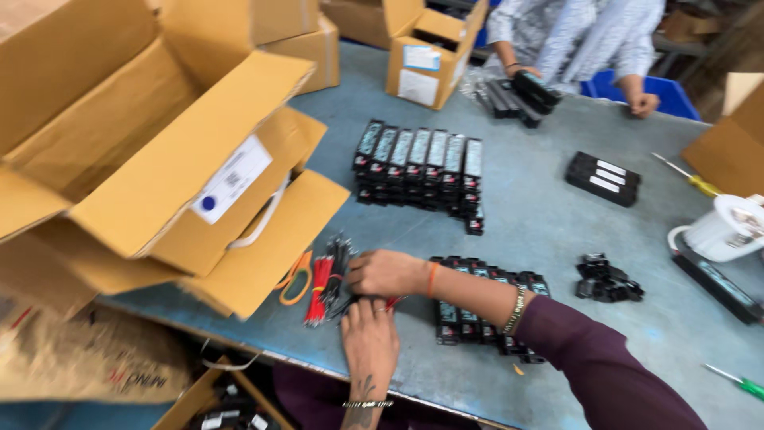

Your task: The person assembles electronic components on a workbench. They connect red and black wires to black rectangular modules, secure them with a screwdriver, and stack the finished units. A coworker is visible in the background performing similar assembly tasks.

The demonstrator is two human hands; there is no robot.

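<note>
Red-black wire bundle gripped by right hand, steadied by left hand, near worktop front edge; sorting underway.

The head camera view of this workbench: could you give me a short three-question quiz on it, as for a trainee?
1. True or false: both hands, left hand and right hand, are on the bundle of red and black wires.
2. What lies beside the wires, under the cardboard box flap? A) orange-handled scissors B) a hammer C) a tape roll
3. Fill in: the row of black modules lies on a ____ table.

Key: 1 true; 2 A; 3 blue-grey.
</note>
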